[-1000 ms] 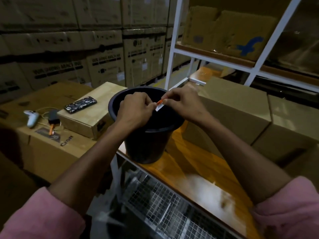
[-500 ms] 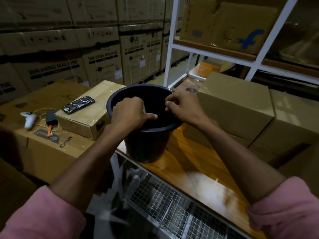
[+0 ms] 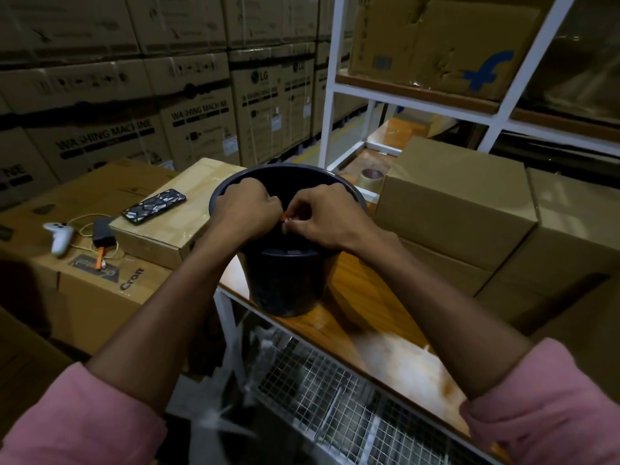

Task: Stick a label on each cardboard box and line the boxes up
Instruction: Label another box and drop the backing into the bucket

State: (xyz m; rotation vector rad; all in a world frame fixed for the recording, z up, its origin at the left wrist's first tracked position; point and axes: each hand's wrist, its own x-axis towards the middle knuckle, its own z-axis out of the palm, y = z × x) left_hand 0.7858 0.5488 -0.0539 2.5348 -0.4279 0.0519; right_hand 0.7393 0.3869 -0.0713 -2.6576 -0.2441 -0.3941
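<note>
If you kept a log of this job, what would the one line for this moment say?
step: label prep | left hand and right hand: both pinching small label over black bucket | cardboard boxes: on table, not yet labelled

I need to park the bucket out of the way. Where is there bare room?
Bare wooden shelf top lies between the black bucket and the stacked cardboard boxes, running toward the near edge. The small box to the left is partly taken by a phone.

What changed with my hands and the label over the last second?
Both hands dropped from above the black bucket to its mouth. The left hand and right hand again pinch the small orange-and-white label between them; half a second ago it was out of sight. Bucket, phone and boxes stayed put.
</note>
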